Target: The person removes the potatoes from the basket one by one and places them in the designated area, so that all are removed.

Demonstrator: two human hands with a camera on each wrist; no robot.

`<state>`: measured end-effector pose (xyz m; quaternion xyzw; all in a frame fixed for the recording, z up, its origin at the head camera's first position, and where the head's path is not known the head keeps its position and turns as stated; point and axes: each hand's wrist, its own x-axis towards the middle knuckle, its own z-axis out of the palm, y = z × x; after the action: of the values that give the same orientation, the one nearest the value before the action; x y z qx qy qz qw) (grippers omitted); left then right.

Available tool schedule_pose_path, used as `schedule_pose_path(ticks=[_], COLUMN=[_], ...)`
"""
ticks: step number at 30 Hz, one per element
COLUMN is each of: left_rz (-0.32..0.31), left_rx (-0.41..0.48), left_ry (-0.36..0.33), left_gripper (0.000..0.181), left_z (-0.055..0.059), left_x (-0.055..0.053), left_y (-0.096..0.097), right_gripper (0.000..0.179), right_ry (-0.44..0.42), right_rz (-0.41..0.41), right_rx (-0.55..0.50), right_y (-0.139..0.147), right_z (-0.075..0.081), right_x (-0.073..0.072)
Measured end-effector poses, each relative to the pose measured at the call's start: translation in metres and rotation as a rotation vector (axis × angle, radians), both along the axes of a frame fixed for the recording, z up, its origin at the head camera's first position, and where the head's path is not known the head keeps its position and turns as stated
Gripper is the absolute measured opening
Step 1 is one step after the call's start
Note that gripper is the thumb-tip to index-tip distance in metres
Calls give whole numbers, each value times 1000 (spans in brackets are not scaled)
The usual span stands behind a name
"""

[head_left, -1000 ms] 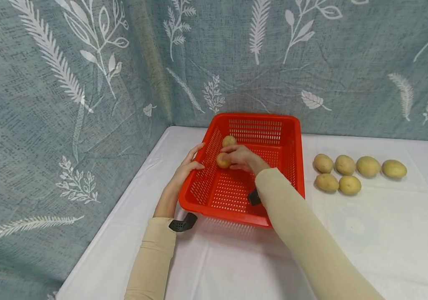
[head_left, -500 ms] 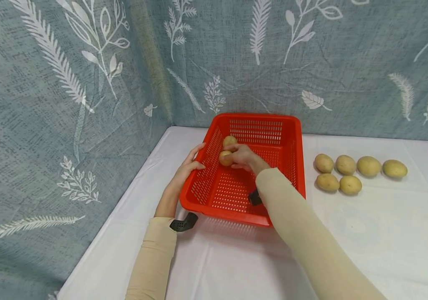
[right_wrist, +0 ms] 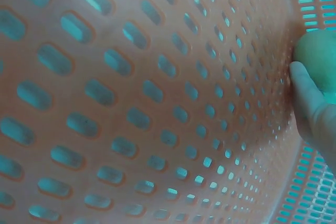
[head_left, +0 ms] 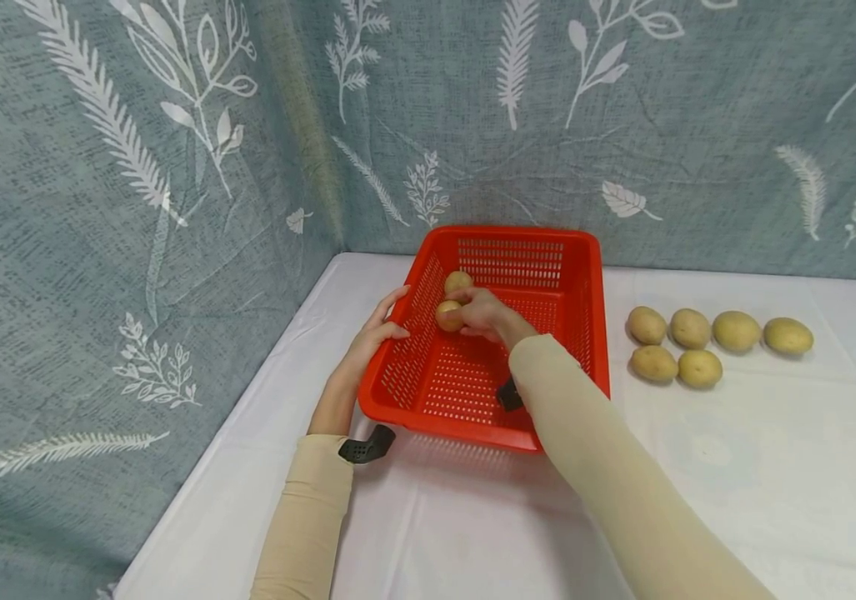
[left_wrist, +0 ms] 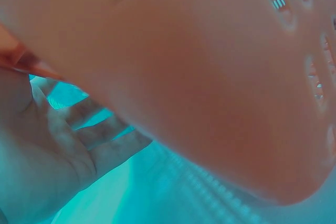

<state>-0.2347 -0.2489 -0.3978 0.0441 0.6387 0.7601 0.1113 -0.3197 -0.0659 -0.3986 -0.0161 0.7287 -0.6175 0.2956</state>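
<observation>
A red plastic basket (head_left: pixel 473 427) with slotted walls stands on the table, slightly turned. My left hand (head_left: pixel 364 346) grips its left rim, thumb over the edge; in the left wrist view the fingers (left_wrist: pixel 113 132) lie along the outside of the wall. Inside the basket, my right hand (head_left: pixel 484 315) holds a potato (head_left: pixel 448 316) low by the left wall, with another potato (head_left: pixel 458 282) just behind it. In the right wrist view the thumb (right_wrist: pixel 305 87) presses against the held potato (right_wrist: pixel 318 59); the other fingers are out of sight.
To the right of the basket, several potatoes lie in two rows on the white cloth; one potato (head_left: pixel 788 336) ends the back row. A grey-green leaf-patterned curtain (head_left: pixel 518 158) rises behind the table and along its left side.
The potato in my right hand has shifted slightly away from me, up close to the other potato in the basket. My left hand stays on the rim.
</observation>
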Motion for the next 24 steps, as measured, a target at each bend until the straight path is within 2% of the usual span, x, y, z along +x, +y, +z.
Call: schedule_pose_path(ticks=[16, 24], left_rz=[-2, 0], left_rx=[-23, -18], left_ry=[6, 9], left_gripper=[70, 70], left_z=[-1, -2], left_x=[-1, 0], left_y=[-2, -2], right_gripper=[55, 54], right_ry=[-39, -72], right_rz=[-73, -91], right_rx=[-177, -301], right_y=[8, 12], right_z=[5, 16], right_x=[-4, -6])
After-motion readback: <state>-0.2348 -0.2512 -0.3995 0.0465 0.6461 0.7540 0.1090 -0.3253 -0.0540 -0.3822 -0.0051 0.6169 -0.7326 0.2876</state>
